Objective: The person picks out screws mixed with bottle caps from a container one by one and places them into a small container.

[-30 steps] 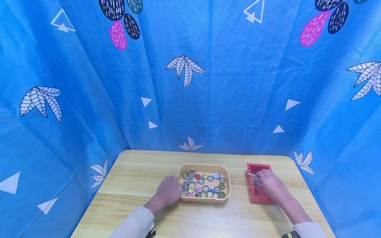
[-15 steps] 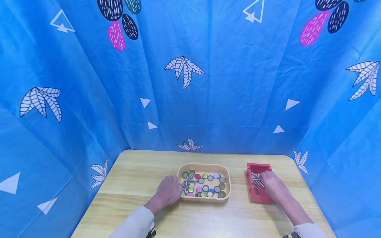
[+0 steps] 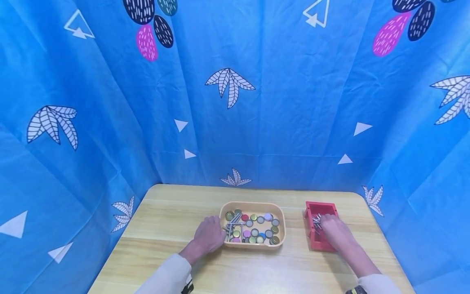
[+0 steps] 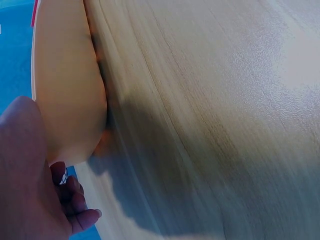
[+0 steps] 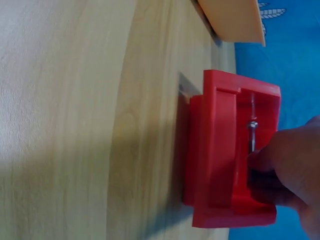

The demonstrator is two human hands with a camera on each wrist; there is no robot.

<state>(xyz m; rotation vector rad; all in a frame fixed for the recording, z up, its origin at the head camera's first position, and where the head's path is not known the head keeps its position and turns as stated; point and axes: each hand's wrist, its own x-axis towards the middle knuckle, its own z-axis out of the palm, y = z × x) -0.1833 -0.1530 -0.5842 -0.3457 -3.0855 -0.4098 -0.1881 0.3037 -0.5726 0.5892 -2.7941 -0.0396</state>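
In the head view my left hand (image 3: pixel 210 234) holds the left end of a beige tray (image 3: pixel 271 246). The left wrist view shows the thumb at the tray's rim (image 4: pixel 34 65) and the fingers curled below its corner. Several bottle caps (image 3: pixel 254 232) lie in the tray, with several long silver screws (image 3: pixel 235 219) at its left end. On the right, my right hand (image 3: pixel 335 230) reaches into a red box (image 3: pixel 322 246) and pinches several silver screws (image 3: pixel 316 223). One screw (image 5: pixel 252 135) runs up to the fingertips in the right wrist view; the lower fingers are in shadow.
Both containers stand on a light wooden table (image 3: pixel 172 204), with a strip of tabletop between them. Blue patterned cloth (image 3: pixel 235 134) hangs behind the table and along both sides.
My right hand has shifted within the red box; the screws that stuck out over its left wall now lie inside, pointing differently. My left hand and the tray stay put.
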